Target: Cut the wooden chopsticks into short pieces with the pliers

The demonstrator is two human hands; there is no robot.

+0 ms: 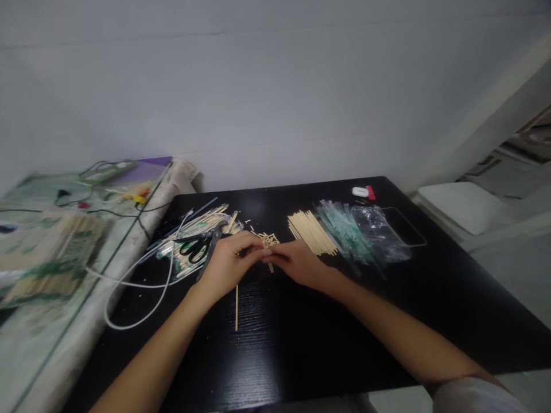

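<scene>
My left hand (230,255) and my right hand (301,263) meet above the middle of the table, fingertips pinched together. Between them a short wooden stick piece (271,267) pokes out below the fingers; the rest is hidden. Just behind the fingertips lies a small heap of cut stick pieces (269,236). A single long wooden stick (236,310) rests on the table below my left hand. Black-handled scissors (196,248) lie left of that hand, on plastic-wrapped sticks (183,265). Bare wooden sticks (312,232) are stacked side by side beyond my right hand.
Empty clear-and-green wrappers (344,229) and a crumpled clear bag (383,238) lie right of the stack. Behind are a phone-shaped object (404,226) and a white case (360,191). A white cable (129,327) loops across the black table (336,344). Wrapped packs (47,252) cover the left-hand surface.
</scene>
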